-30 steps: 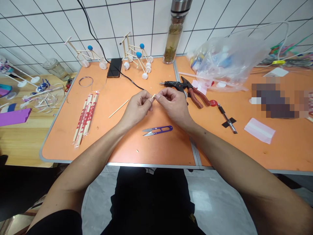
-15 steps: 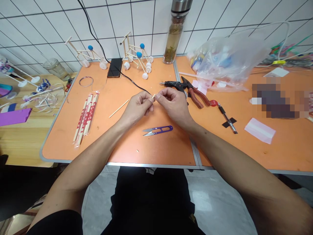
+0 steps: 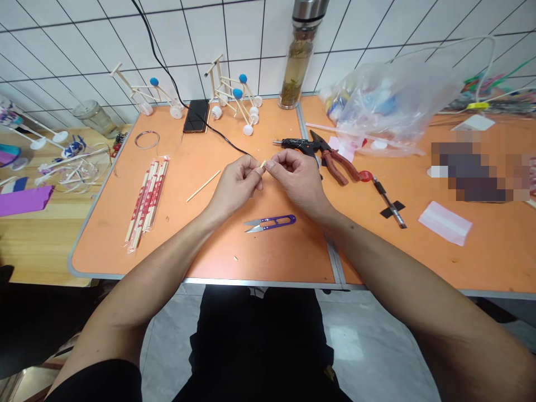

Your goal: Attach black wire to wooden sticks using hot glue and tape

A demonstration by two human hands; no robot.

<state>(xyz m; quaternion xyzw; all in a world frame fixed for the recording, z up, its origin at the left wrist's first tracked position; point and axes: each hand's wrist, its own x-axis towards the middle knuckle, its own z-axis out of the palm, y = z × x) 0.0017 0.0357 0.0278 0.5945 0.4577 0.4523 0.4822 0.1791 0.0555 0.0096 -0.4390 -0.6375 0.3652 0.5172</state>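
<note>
My left hand (image 3: 238, 184) is closed, pinching a short piece of wooden stick (image 3: 263, 164) between thumb and finger. My right hand (image 3: 295, 178) is closed too, its thumb and fingertip at the same piece, so most of it is hidden. Below the hands lie purple-handled thread snips (image 3: 271, 223), blades pointing left. A longer thin wooden stick (image 3: 203, 186) rests on the orange table left of my left hand. Just behind my right hand is a black glue gun (image 3: 295, 144), partly covered by it, beside pliers with red-brown handles (image 3: 335, 162).
Wrapped chopsticks (image 3: 147, 204) lie at left. Along the wall stand stick models with blue balls (image 3: 238, 94), a phone (image 3: 196, 116) and a tea bottle (image 3: 296, 67). At right are a plastic bag (image 3: 389, 106), a pen (image 3: 389, 201) and pink paper (image 3: 445, 223). A black cable crosses the table.
</note>
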